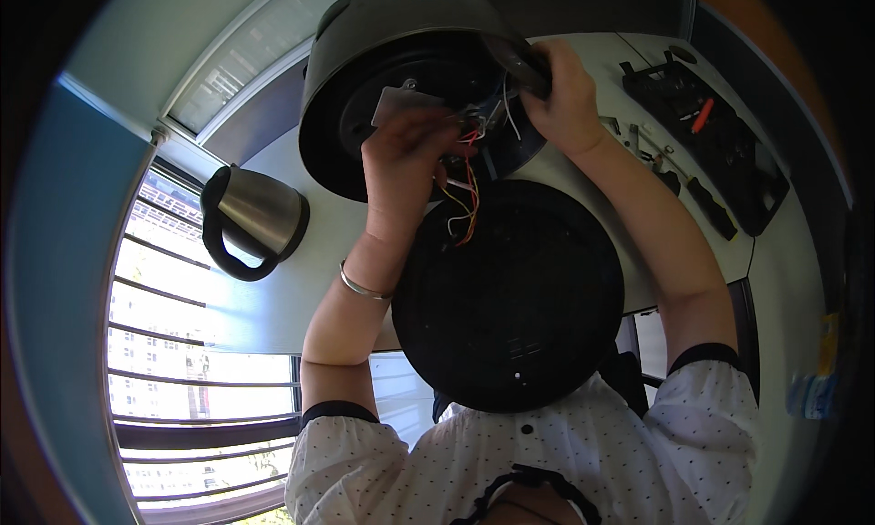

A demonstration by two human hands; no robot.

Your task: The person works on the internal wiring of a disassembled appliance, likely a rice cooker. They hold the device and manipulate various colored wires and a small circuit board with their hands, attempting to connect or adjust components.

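Note:
A dark grey rice-cooker-like body (401, 24) lies tipped on the table with its hollow underside facing me. My right hand (567, 101) is closed around the black handle (518, 67) at its right side. Inside the opening, my left hand (410, 151) has its fingers pinched beside the wiring; what they hold is hidden. A thin grey flat piece (396, 104) shows just above these fingers. Red, yellow and white wires (472, 192) hang from the body over a round black base cover (510, 297), which sits in front of my chest.
A steel kettle (264, 211) with a black handle stands at the left by the window blinds. On the right lie an open black tool case (702, 133), a red-handled tool (703, 115), a screwdriver (711, 208) and several small metal parts.

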